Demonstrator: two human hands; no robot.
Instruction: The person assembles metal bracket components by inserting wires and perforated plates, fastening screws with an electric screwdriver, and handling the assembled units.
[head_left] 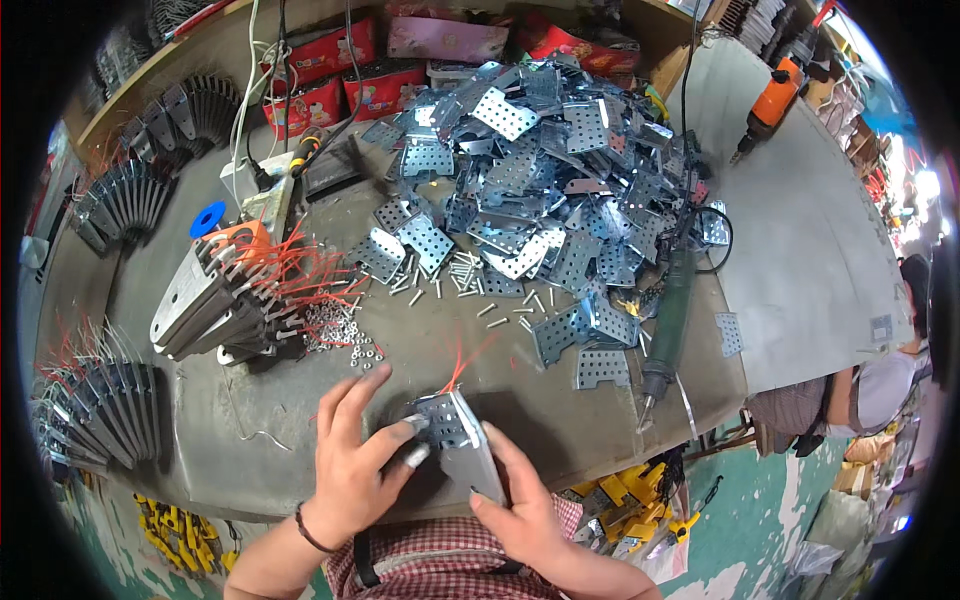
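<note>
My right hand (pixel 522 505) grips a flat grey metal part (pixel 472 468) near the table's front edge. A perforated metal plate (pixel 440 422) lies against that part's far end, where thin red wires (pixel 456 368) stick out. At the plate's left edge is my left hand (pixel 350 465), its fingers spread; the thumb and a fingertip, both with pale coverings, come close to the plate. Whether they touch it I cannot tell. Beyond the left hand lie scattered nuts (pixel 335 330). Farther right are loose screws (pixel 465 270) and a large heap of perforated plates (pixel 530 150).
A dark green electric screwdriver (pixel 672 325) hangs on a cord at the right. Stacked grey parts with red wires (pixel 215 300) stand left. An orange power tool (pixel 775 105) lies far right. Red boxes (pixel 385 88) line the back. Yellow pieces (pixel 625 500) sit below the table edge.
</note>
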